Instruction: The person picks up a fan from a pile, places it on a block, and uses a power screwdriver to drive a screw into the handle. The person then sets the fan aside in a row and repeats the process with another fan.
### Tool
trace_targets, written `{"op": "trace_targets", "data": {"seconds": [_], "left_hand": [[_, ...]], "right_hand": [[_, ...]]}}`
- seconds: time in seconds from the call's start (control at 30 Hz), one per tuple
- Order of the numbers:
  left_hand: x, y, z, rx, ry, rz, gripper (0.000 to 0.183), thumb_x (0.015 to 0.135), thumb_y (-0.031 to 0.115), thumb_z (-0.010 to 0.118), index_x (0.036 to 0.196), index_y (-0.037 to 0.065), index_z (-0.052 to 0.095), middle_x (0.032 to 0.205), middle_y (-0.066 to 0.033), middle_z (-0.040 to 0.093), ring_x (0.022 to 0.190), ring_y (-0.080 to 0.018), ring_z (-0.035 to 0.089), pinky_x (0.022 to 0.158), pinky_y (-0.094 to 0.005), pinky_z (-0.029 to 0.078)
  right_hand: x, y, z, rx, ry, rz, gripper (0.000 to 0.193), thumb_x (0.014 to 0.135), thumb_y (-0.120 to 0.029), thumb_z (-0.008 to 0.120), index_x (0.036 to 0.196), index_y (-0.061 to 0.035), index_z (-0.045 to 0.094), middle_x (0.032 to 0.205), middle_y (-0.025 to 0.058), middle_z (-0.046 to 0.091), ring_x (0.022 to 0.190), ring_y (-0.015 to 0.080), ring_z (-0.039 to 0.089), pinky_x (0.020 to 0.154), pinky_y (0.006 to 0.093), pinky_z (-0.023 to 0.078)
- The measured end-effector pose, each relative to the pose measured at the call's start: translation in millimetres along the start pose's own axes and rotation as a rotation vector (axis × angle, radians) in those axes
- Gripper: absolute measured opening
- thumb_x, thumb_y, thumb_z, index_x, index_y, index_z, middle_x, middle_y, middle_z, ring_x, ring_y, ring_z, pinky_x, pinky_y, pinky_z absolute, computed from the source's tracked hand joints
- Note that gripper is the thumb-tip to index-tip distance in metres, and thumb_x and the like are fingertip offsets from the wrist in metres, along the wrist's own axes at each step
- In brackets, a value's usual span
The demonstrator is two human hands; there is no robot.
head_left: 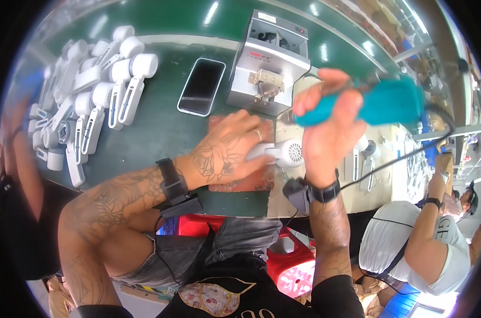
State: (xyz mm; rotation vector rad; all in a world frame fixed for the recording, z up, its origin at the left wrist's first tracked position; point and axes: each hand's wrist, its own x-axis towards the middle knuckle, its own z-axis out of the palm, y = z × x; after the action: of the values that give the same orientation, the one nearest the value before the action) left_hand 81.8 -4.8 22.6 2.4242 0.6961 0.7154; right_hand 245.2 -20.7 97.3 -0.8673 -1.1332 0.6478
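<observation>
My left hand [231, 147] is closed around the handle of a small white handheld fan [292, 153], pressing it down on a reddish-brown board [251, 183]. The fan's round vented head points right, and much of its handle is hidden under my fingers. Gripped in my right hand [331, 130] is a teal electric screwdriver [391, 103], raised above the fan and tilted, with its tip toward the left. A black cord trails from its back end. The tip appears apart from the fan.
A grey metal screw feeder [238, 79] stands behind the board, with a phone [202, 87] left of it. Many white fans [129, 98] lie piled at the left. A few more fans [368, 172] rest on cardboard at the right. A co-worker [436, 249] sits to the right.
</observation>
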Motion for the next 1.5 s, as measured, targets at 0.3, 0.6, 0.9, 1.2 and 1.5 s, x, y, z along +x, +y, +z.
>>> {"op": "trace_targets", "data": {"seconds": [0.3,0.6,0.9,1.2,1.5], "left_hand": [[-9.5,-4.7,8.3,-0.025,0.027,0.073,0.042,0.089,0.039,0.068,0.114,0.005,0.063,0.118,-0.0129,0.06,0.113,-0.0328,0.054,0.096,-0.0465,0.045],[-16.2,-12.6,9.6,0.012,0.032,0.079,0.046,0.089,0.042,0.068,0.118,0.006,0.062,0.126,-0.0131,0.059,0.118,-0.0331,0.052,0.101,-0.0468,0.042],[-12.2,-9.6,11.8,0.004,0.015,0.076,0.043,0.09,0.04,0.067,0.117,0.007,0.061,0.124,-0.0129,0.06,0.115,-0.0321,0.053,0.098,-0.0469,0.042],[-12.1,-6.0,9.9,0.059,0.031,0.116,0.043,0.091,0.04,0.067,0.117,0.006,0.061,0.12,-0.0137,0.06,0.113,-0.0323,0.053,0.096,-0.0461,0.043],[-11.0,-4.6,7.9,0.13,-0.012,0.092,0.052,0.093,0.04,0.064,0.125,0.001,0.057,0.129,-0.0177,0.056,0.117,-0.0354,0.052,0.099,-0.0497,0.042]], "right_hand": [[43.5,35.8,26.8,-0.265,-0.085,-0.068,0.043,0.105,-0.039,0.052,0.096,0.0019,0.062,0.069,0.0048,0.058,0.062,0.0137,0.057,0.056,0.0275,0.043],[22.5,27.8,26.2,-0.224,-0.118,0.061,0.042,0.105,-0.039,0.052,0.097,0.0021,0.06,0.07,0.0058,0.057,0.06,0.015,0.056,0.056,0.0293,0.045],[-21.2,-1.2,-13.8,-0.208,-0.036,0.13,0.06,0.098,-0.054,0.057,0.106,0.0057,0.056,0.068,0.0077,0.054,0.06,0.0182,0.056,0.054,0.0317,0.045],[-31.6,5.0,-16.8,-0.153,-0.084,0.163,0.051,0.1,-0.046,0.057,0.102,0.0041,0.053,0.069,0.0088,0.053,0.061,0.0192,0.055,0.057,0.0332,0.046],[-30.0,15.6,-17.4,-0.089,-0.179,0.106,0.041,0.103,-0.039,0.055,0.097,0.0012,0.049,0.069,0.0101,0.052,0.059,0.0195,0.053,0.056,0.0336,0.046]]}}
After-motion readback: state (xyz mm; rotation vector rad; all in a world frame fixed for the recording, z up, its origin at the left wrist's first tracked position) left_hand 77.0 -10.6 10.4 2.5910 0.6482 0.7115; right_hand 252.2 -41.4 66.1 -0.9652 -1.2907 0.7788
